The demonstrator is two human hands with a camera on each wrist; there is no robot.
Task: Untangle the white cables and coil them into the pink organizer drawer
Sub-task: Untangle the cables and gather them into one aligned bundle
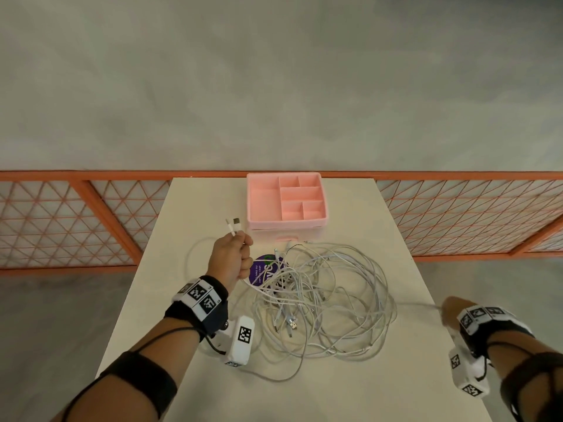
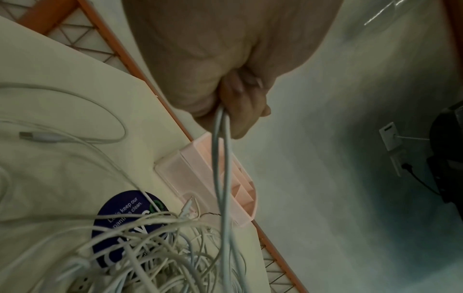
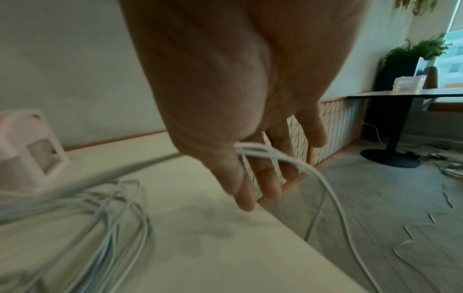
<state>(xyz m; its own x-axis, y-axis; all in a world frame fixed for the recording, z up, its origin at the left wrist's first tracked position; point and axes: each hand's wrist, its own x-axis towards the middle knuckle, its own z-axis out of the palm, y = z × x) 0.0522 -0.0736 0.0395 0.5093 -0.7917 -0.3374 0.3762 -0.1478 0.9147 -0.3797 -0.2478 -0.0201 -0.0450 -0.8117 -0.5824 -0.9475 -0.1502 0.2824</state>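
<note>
A tangle of white cables (image 1: 320, 300) lies mid-table, in front of the pink organizer drawer (image 1: 286, 223), whose compartments hold nothing. My left hand (image 1: 234, 257) is raised left of the pile and grips two strands of cable (image 2: 220, 158) in a fist; two connector ends (image 1: 233, 225) stick up above it. My right hand (image 1: 449, 309) is at the table's right edge. A white cable (image 3: 275, 156) runs between its thumb and nearly straight fingers (image 3: 270, 178), taut back to the pile and hanging off the table.
The pale table (image 1: 350, 391) is narrow, with floor on both sides. A round purple sticker (image 1: 259, 272) lies under the cables. An orange mesh railing (image 1: 91, 208) runs behind the table. A dark table (image 3: 400, 95) stands farther right.
</note>
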